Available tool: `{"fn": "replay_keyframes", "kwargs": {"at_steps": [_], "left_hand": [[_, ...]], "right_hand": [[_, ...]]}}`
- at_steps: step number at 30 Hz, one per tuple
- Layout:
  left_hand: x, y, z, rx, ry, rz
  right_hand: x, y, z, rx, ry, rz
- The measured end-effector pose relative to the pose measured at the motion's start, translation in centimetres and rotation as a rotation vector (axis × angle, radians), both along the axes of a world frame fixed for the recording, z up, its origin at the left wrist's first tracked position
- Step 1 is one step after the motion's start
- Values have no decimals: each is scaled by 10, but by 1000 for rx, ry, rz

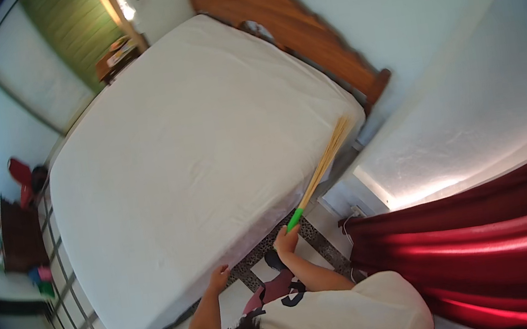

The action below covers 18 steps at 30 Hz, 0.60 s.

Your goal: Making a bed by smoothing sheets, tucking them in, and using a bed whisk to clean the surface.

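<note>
My right hand (286, 240) grips the green handle (295, 219) of a stick broom. The broom's pale bristles (326, 157) slant up and to the right, their tips over the corner of the bed by the headboard. Whether the tips touch the sheet is hard to tell. A plain white fitted sheet covers the mattress (178, 141), with faint wrinkles. Close to the mattress's near edge is my left hand (219, 277), its fingers loosely bent and no object visible in it.
A wooden headboard (293, 22) stands against the pale wall. Dark red curtains (469, 241) hang at my right. Beyond the bed is a small wooden table (118, 61) with things on it. A brown cabinet (22, 233) and a red chair (20, 172) stand at the left on the tiled floor (71, 295).
</note>
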<state>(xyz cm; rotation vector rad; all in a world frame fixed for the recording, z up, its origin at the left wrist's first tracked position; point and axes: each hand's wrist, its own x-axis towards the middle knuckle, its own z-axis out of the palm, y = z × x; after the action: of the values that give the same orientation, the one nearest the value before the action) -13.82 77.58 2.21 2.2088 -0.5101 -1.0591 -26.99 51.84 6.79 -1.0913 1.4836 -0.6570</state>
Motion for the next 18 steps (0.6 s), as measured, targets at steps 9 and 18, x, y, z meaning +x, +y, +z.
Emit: {"fn": "replay_keyframes", "kwargs": {"at_steps": [9, 18], "left_hand": [[-74, 78, 23, -103, -100, 196], [-144, 195, 85, -315, 125, 1045]], "right_hand": [[-81, 26, 33, -399, 118, 718], [-127, 52, 34, -697, 321, 2172]]}}
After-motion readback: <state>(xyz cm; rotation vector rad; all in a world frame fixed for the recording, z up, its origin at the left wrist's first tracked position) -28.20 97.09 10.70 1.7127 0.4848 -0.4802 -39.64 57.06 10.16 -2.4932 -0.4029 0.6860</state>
